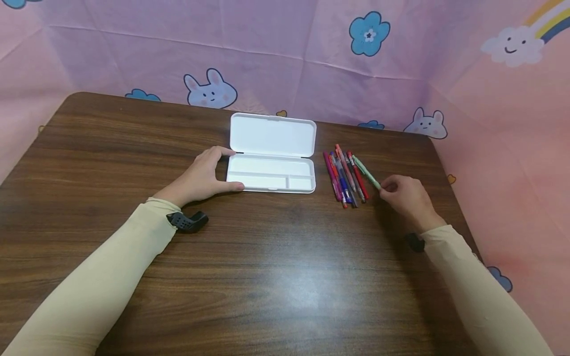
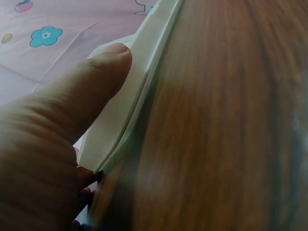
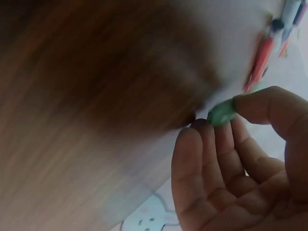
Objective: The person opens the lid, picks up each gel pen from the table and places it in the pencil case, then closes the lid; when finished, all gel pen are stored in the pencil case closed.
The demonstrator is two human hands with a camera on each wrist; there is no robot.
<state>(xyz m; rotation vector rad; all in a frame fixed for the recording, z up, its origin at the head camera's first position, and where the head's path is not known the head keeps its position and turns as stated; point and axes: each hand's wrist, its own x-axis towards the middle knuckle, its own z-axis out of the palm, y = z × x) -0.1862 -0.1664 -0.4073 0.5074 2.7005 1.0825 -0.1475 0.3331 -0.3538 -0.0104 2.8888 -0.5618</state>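
Right of the open white pencil case (image 1: 271, 168), a bunch of pens (image 1: 345, 178) lies on the wooden table (image 1: 267, 277), just beside the case. Right hand (image 1: 407, 198) pinches the near end of the green pen (image 1: 367, 173) between thumb and fingertips (image 3: 226, 134); the pen's far end looks like it rests on or against the bunch. That pen is the outermost one from the case, angled away from the rest. Left hand (image 1: 205, 175) grips the case's left end, thumb (image 2: 103, 72) against the near corner, index finger at the hinge corner, so the tray is braced. Lid lies flat behind the tray, toward the pink backdrop (image 1: 311, 59). Tray shows one long compartment along the back and a long plus a short one in front.

Doing it well, my read: lift the green pen clear of the red pen (image 1: 358, 175) beside it before swinging toward the case, otherwise the bunch may scatter. Keep the pinch firm, since an end grip lets the pen droop. Turn the pen parallel to the case's long side and lower it into a long compartment. Left hand should brace the case throughout.
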